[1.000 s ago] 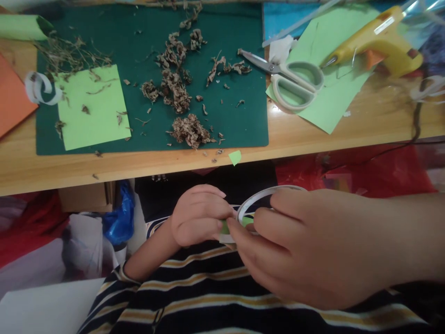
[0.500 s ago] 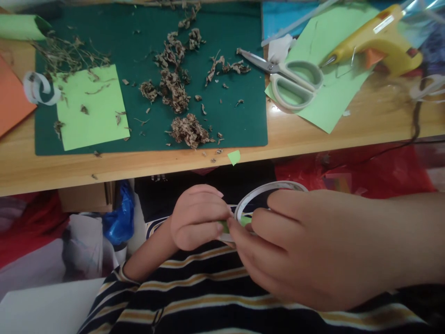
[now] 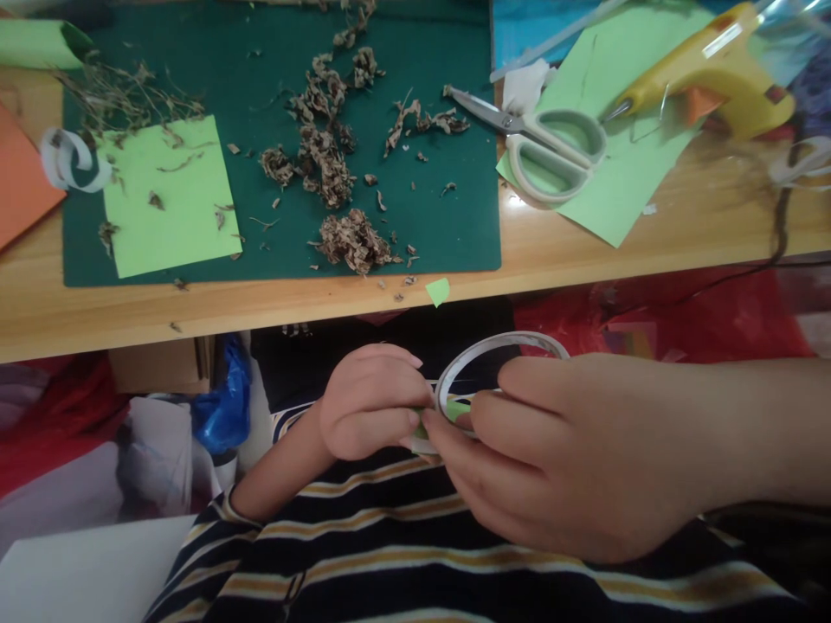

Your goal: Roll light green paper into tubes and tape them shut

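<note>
Below the desk edge, over my striped shirt, both hands meet at a thin white tape ring (image 3: 484, 349). My right hand (image 3: 577, 454) grips the ring with fingers wrapped round it. My left hand (image 3: 370, 400) is curled, pinching a small green paper piece (image 3: 454, 410) against the ring's near side. Most of the paper piece is hidden between the fingers.
On the wooden desk (image 3: 681, 221) lie a dark green cutting mat (image 3: 428, 216) strewn with dried plant bits (image 3: 354, 240), a light green paper square (image 3: 169, 195), white-handled scissors (image 3: 551, 147), a yellow glue gun (image 3: 711, 65), orange paper (image 3: 19, 177) and a green scrap (image 3: 439, 291).
The tape ring has tilted up slightly in my right hand; both hands stay together at nearly the same spot.
</note>
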`<state>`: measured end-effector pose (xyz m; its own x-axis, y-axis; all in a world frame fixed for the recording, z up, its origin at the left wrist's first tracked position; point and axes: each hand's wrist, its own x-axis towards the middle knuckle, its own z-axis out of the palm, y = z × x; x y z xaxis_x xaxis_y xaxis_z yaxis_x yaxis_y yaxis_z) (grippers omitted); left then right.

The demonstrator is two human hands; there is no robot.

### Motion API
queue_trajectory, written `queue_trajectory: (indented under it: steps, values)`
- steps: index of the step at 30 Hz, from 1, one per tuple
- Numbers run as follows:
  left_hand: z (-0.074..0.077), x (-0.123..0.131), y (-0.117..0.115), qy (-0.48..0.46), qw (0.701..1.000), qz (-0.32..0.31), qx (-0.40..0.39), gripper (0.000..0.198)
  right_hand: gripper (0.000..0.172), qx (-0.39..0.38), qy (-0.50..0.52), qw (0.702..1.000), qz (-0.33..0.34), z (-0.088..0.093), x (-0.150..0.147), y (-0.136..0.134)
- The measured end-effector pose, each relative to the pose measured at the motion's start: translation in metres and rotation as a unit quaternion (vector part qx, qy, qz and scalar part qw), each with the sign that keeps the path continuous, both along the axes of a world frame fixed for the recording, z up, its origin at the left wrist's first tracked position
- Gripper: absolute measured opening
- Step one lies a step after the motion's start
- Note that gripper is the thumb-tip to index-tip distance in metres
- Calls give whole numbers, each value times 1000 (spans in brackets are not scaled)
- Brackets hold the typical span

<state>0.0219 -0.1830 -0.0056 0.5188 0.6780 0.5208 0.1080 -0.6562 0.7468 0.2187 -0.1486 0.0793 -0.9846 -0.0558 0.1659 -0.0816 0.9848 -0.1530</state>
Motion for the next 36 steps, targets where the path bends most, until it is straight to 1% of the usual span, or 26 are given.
queue_trajectory:
  steps: [2,3,10,15,22,27,33,36]
  values:
    - [-2,1,1,-25,998,-14,60,14,33,9,17,1000,2,-1,1,0]
    - [-3,1,2,-31,997,-17,73,13,32,15,20,1000,3,-2,1,0]
    - [-2,0,1,-11,998,-13,59,14,32,15,14,1000,-11,-3,1,-2]
    - [-1,0,0,-14,999,-17,49,15,33,14,2,1000,-16,-4,1,-2]
    - [-4,1,1,-23,997,-16,67,16,34,14,-9,1000,-18,-3,2,-3]
    - [-4,1,1,-25,998,-17,60,16,33,8,-3,1000,-22,-2,2,-3]
    - [-4,1,6,-24,995,-31,89,18,35,29,30,999,-11,-4,1,-1]
    - [-4,0,7,-11,995,-32,93,21,35,32,26,999,-10,-5,1,-2]
